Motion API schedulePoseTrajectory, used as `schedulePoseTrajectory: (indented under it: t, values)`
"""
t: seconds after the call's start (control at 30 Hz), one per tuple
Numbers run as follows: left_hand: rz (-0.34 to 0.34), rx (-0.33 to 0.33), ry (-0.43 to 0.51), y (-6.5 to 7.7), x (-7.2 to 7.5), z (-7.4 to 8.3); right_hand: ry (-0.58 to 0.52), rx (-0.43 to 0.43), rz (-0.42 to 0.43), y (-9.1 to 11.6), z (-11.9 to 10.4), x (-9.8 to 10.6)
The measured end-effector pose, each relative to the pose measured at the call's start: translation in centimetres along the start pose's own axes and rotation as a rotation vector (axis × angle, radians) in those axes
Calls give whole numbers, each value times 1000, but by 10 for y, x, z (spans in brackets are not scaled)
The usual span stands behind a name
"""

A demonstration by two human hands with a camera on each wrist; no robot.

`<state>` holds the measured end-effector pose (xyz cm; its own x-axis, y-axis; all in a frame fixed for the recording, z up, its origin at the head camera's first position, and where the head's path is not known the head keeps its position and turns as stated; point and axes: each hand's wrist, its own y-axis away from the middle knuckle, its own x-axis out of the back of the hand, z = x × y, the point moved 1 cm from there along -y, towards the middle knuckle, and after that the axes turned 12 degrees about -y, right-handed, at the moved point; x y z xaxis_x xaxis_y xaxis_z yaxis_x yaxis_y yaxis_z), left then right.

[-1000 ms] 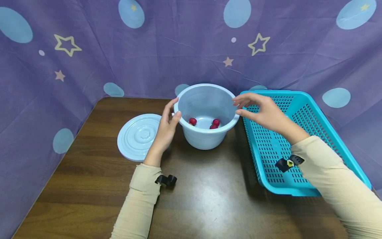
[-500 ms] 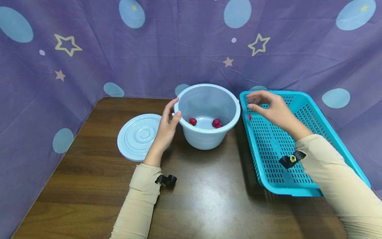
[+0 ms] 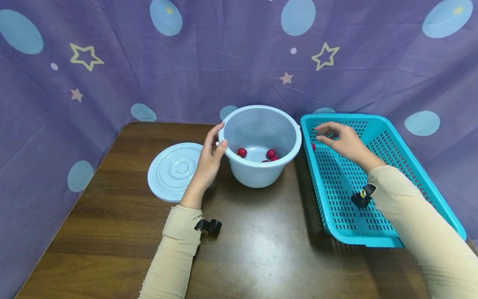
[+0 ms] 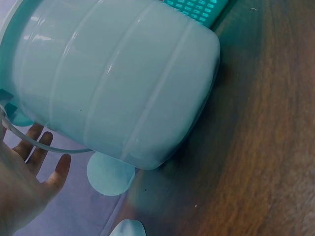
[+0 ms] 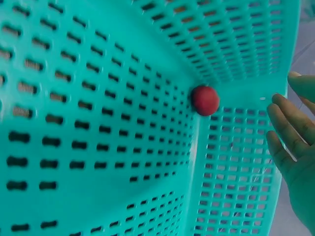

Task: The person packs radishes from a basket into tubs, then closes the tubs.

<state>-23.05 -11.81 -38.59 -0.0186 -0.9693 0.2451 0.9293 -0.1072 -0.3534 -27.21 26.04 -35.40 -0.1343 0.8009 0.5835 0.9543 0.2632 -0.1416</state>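
Observation:
In the head view a light-blue plastic bucket [image 3: 257, 177] stands upright, with several small round red things [image 3: 271, 153] at its bottom. My left hand [image 3: 209, 164] is at the bucket's left rim, thumb and fingers spread beside it. In the left wrist view its fingers [image 4: 37, 152] lie loosely by the thin bail handle [image 4: 51, 148]. Over the turquoise basket [image 3: 345, 239] hovers my right hand [image 3: 345, 143], fingers loosely bent, with nothing visible in them. One round red thing [image 5: 205, 100] lies in a corner of the basket, apart from the hand.
A round light-blue lid [image 3: 175, 170] lies flat on the wooden table [image 3: 239, 257], left of the bucket and partly behind the left hand. The basket stands close to the bucket's right side. Behind the table hangs a purple patterned curtain [image 3: 231, 62].
My right hand has moved from the bucket's right rim to over the basket. The red things in the bucket have shifted, and another shows at the near side. The left hand stays put.

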Motion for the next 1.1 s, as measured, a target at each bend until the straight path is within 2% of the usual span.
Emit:
schedulePoseTrajectory:
  t: [0.3,0.5,0.73,1.1]
  values:
    - [-2,-9,3,0,0,1,71,-110,-125,-15,15,3]
    - [1,-8,-10,-1,0,1,109,-137,-186,-21,23,2]
    - [4,-6,-14,-1,0,1,115,-130,-209,-28,28,-8]
    - [-1,3,-9,0,0,1,193,-125,-219,-31,38,-23]
